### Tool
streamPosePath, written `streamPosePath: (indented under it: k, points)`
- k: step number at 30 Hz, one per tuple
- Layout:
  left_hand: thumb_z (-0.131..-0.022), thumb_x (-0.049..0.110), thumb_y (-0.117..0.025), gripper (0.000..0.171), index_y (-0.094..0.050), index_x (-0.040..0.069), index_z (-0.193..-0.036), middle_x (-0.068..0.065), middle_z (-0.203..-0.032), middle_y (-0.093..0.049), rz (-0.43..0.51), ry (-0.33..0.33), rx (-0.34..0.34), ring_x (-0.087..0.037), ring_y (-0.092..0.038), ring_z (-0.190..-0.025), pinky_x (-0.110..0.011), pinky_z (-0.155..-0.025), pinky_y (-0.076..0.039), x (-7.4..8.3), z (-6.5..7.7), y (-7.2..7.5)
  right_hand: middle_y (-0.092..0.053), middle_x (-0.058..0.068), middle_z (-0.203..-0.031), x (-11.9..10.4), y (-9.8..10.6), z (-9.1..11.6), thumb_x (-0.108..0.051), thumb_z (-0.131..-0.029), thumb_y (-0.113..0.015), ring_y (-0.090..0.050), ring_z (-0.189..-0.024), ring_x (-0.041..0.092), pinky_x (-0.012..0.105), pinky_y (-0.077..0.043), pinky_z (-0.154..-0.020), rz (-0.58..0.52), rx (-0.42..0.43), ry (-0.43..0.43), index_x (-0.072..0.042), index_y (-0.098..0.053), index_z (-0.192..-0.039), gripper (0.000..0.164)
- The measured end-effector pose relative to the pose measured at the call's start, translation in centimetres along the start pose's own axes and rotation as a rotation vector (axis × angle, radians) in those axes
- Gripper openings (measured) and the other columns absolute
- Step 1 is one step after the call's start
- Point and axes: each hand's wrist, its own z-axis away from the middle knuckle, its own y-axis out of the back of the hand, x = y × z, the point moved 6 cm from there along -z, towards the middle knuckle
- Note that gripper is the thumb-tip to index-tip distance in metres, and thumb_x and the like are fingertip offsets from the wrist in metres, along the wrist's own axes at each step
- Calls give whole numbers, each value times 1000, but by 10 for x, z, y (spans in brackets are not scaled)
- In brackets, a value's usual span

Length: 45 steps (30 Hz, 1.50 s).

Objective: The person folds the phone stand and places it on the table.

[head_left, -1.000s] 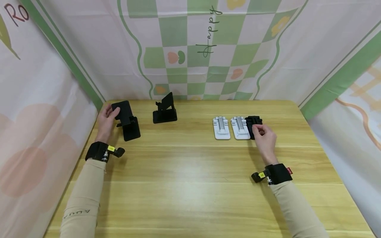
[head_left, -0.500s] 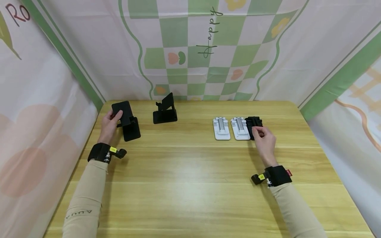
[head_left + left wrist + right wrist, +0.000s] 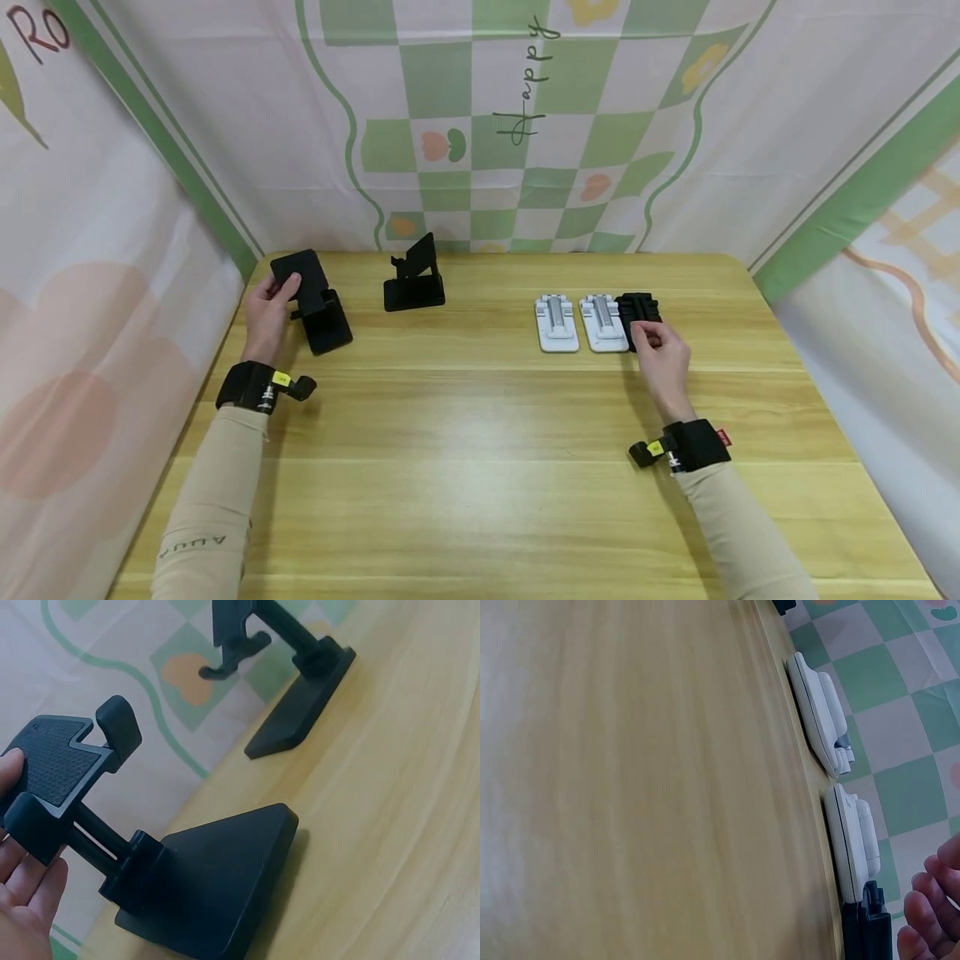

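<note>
My left hand [image 3: 267, 321] pinches the top plate of an unfolded black phone stand [image 3: 217, 870] at the table's far left, thumb on the plate's face and other fingers behind it. The stand's base is down on the table, and two rods join it to the plate. A second unfolded black phone stand [image 3: 415, 292] stands just right of it. On the right side, my right hand [image 3: 664, 358] hovers with loosely curled fingers beside a folded black phone stand [image 3: 636, 312], partly covering it in the head view. The right wrist view shows a gap between its fingers and that stand.
Two folded white phone stands [image 3: 557, 323] lie left of the folded black one; the nearer white stand [image 3: 604, 323] meets its edge. The wooden table [image 3: 480, 467] ends at a patterned cloth [image 3: 495, 183] behind, with more cloth at both sides.
My left hand has shifted slightly left and away, tilting and turning the plate of the black phone stand leftward. My right hand has barely moved.
</note>
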Motion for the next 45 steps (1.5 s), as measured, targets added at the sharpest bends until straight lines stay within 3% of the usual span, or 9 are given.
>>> streamPosePath:
  k: [6,13,19,26,36,42,45]
  points:
    - [-96,33,-75,41,-69,13,-131,11,-104,-66,-6,-48,17,-5,-57,-98,-21,-90,-41,20,9,-12,-64,12,-102,-4,-6,1,-23,-105,-60,-51,-82,4,15,-40,-68,2,-16,-28,2,-70,-122,32]
    - [-97,26,-74,19,-73,17,-114,7,-94,-63,-1,-177,-9,-10,-49,-85,-24,-78,-38,48,24,-34,-64,14,-108,-8,-17,3,-23,-105,-59,-51,-89,6,16,-41,-73,-37,-55,-49,1,-67,-126,33]
    - [-97,20,-74,22,-74,13,-118,4,-94,-64,61,-248,-69,-14,-47,-81,-21,-68,-36,67,42,-57,-65,13,-110,-15,-27,5,-25,-106,-60,-53,-91,5,15,-42,-74,-61,-78,-37,1,-67,-127,34]
    - [-98,17,-71,20,-73,12,-118,2,-101,-66,128,-312,-176,-15,-55,-88,-21,-77,-47,84,67,-88,-65,17,-115,-28,-44,10,-29,-106,-59,-55,-92,3,11,-45,-73,-126,-138,-13,-1,-65,-132,38]
    - [-97,18,-72,34,-69,2,-127,2,-105,-69,99,-339,-285,-16,-61,-95,-24,-83,-52,85,96,-133,-64,22,-118,-49,-77,18,-25,-106,-59,-59,-94,6,14,-51,-78,-260,-234,-33,4,-63,-133,40]
    - [-97,18,-72,35,-68,-2,-126,2,-106,-68,86,-352,-321,-16,-62,-92,-23,-79,-52,77,108,-156,-66,28,-118,-64,-96,24,-22,-106,-60,-66,-97,21,19,-56,-81,-320,-277,-27,6,-64,-131,38]
    - [-97,18,-71,34,-68,-2,-124,2,-105,-68,92,-356,-338,-15,-62,-91,-22,-79,-52,74,113,-167,-65,31,-120,-71,-107,29,-20,-106,-61,-66,-102,32,27,-58,-85,-361,-318,-45,7,-63,-132,37]
